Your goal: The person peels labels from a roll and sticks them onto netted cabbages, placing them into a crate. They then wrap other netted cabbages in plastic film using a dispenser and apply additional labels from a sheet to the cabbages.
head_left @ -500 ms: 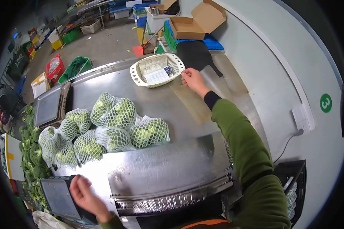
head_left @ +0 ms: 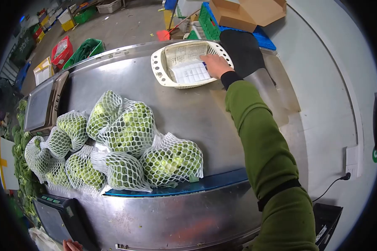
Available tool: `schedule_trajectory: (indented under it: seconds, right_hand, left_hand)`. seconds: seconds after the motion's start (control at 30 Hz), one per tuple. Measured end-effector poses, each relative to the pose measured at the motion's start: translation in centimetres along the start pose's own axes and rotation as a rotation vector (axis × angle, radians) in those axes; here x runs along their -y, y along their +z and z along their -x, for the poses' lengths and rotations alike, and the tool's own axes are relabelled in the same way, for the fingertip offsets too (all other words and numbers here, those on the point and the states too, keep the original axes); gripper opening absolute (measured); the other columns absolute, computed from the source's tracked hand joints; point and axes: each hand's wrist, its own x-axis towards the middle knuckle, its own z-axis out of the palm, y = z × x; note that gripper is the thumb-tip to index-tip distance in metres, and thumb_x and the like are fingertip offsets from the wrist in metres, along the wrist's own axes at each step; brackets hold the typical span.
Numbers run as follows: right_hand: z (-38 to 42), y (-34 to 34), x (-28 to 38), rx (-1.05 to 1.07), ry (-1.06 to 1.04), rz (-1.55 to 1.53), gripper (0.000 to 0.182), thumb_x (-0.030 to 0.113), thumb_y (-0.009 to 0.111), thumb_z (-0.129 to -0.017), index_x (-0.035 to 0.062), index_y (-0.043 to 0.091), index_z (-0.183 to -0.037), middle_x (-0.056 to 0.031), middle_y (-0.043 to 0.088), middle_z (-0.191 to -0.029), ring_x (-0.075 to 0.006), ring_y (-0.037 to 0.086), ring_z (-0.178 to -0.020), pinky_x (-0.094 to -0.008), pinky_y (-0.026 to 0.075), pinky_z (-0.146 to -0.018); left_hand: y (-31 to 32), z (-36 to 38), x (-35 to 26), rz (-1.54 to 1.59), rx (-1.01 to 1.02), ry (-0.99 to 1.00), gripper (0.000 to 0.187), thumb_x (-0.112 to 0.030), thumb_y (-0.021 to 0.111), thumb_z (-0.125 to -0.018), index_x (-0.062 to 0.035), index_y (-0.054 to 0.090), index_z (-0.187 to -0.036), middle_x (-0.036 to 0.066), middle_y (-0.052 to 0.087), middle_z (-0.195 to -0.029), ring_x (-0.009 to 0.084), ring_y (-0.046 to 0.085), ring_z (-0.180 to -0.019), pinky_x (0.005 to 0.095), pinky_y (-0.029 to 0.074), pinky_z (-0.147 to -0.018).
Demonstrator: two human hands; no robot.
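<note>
My right hand [head_left: 217,66] reaches over the right side of a white plastic basket [head_left: 158,72], its bent fingers at a small blue-marked item [head_left: 204,65] that they mostly cover; whether they grip it is hidden. Beside the hand lie a white printed sheet [head_left: 191,72] and an older stained paper [head_left: 184,55] in the basket. Only a few fingers of my left hand [head_left: 72,245] show at the bottom edge, near a dark scale [head_left: 52,217]. Several broccoli heads in white foam nets [head_left: 127,127] stand on the steel table [head_left: 184,113] between my hands.
A second scale [head_left: 40,104] sits at the table's far left, near loose broccoli [head_left: 24,167]. A blue strip [head_left: 213,182] edges a steel machine [head_left: 167,217] in front. Behind the basket are a black board [head_left: 243,50], a green crate [head_left: 208,21] and an open cardboard box [head_left: 234,14].
My right hand has moved from beside the basket's rim into it. My left hand has dropped almost out of view. The camera view has shifted, and the blue strip now shows.
</note>
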Motion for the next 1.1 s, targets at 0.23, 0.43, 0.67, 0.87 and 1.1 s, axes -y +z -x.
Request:
schedule_trajectory:
  seconds: [0.23, 0.43, 0.67, 0.87, 1.1]
  right_hand:
    - [1.7, 0.2, 0.2, 0.324, -0.059, -0.200, 0.051, 0.030, 0.071, -0.070, 0.0029, 0.063, -0.112, -0.0212, 0.068, -0.106, -0.0382, 0.063, -0.103, -0.0423, 0.051, -0.090]
    - [5.4, -9.2, 1.5, 0.318, 0.125, 0.152, 0.056, 0.037, 0.074, -0.070, -0.0008, 0.064, -0.110, -0.0231, 0.069, -0.101, -0.0405, 0.067, -0.093, -0.0456, 0.054, -0.083]
    - [17.8, -22.5, 1.7, 0.496, 0.343, -1.428, 0.029, 0.032, 0.059, -0.099, 0.0065, 0.059, -0.111, -0.0091, 0.070, -0.093, -0.0135, 0.068, -0.077, -0.0255, 0.055, -0.065]
    - [32.7, -30.0, 13.7, 0.632, 0.222, -1.670, 0.040, 0.036, 0.052, -0.103, 0.0040, 0.049, -0.128, -0.0148, 0.068, -0.108, -0.0159, 0.067, -0.088, -0.0291, 0.053, -0.077]
    - [45.7, -35.2, 25.9, 0.720, 0.303, -1.597, 0.040, 0.030, 0.057, -0.102, 0.0017, 0.049, -0.129, -0.0097, 0.068, -0.107, -0.0130, 0.067, -0.090, -0.0255, 0.052, -0.071]
  left_hand:
    - [0.7, 1.1, -1.3, 0.028, -0.035, -0.136, 0.029, -0.020, 0.063, -0.098, 0.0043, 0.061, -0.112, 0.012, 0.065, -0.093, 0.0180, 0.060, -0.080, 0.0274, 0.049, -0.071]
    - [1.2, 1.0, -2.4, 0.191, 0.072, -0.119, 0.025, -0.017, 0.064, -0.097, 0.0030, 0.061, -0.112, 0.010, 0.067, -0.092, 0.0153, 0.060, -0.077, 0.0257, 0.048, -0.068]
    - [2.6, 2.8, -4.5, 0.431, 0.386, -0.333, 0.027, -0.017, 0.057, -0.101, -0.0018, 0.059, -0.124, 0.003, 0.064, -0.105, 0.0072, 0.057, -0.090, 0.0210, 0.044, -0.079]
    - [4.4, 11.2, -15.2, 0.793, 1.189, -0.283, 0.044, -0.006, 0.062, -0.094, 0.0000, 0.051, -0.136, 0.014, 0.062, -0.122, 0.0198, 0.061, -0.110, 0.0305, 0.053, -0.087]
    - [0.1, 18.0, -18.8, 1.424, 1.870, -0.793, 0.073, -0.059, 0.027, -0.104, -0.0055, 0.028, -0.153, 0.017, 0.036, -0.153, 0.0327, 0.040, -0.139, 0.0488, 0.036, -0.113]
